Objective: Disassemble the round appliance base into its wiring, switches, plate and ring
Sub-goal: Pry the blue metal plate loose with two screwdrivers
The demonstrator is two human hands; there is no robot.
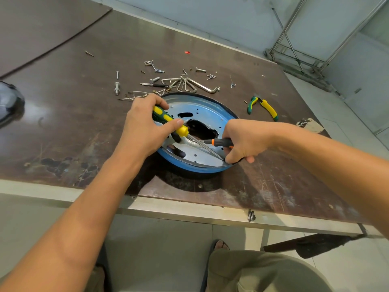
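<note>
A dark rounded object (9, 104), blurred at the far left edge, sits on a scuffed, stained brown table (63, 133) edged with pale metal. Further along, loose bolts and screws (117, 87) lie scattered beside thin white wires (136, 94) and a fan of bent steel hex keys (189, 84), all just behind the work.

The person's left hand (143, 127) is clenched around the ribbed green-and-yellow handle of a screwdriver (168, 121). Its shaft slants across the round appliance base (179, 158), which rests flat on the table near the front edge, between the two hands. The base shows a glossy blue ring (189, 168) around a pale, perforated metal plate (206, 110) with a jagged dark opening at its centre. The left hand and tool cover the plate's left part.

The right hand (242, 142) grasps an orange-and-black screwdriver (223, 142) pointing inward, with its lower fingers curled over the ring's near right rim. The two shafts cross above the plate.

To the right lie green-and-yellow pliers (264, 107), apart from the base, and a torn scrap of cardboard (311, 125) at the table's edge. A small red fragment (187, 52) lies farther back. A bare metal frame (305, 49) stands on the tiled floor beyond.
</note>
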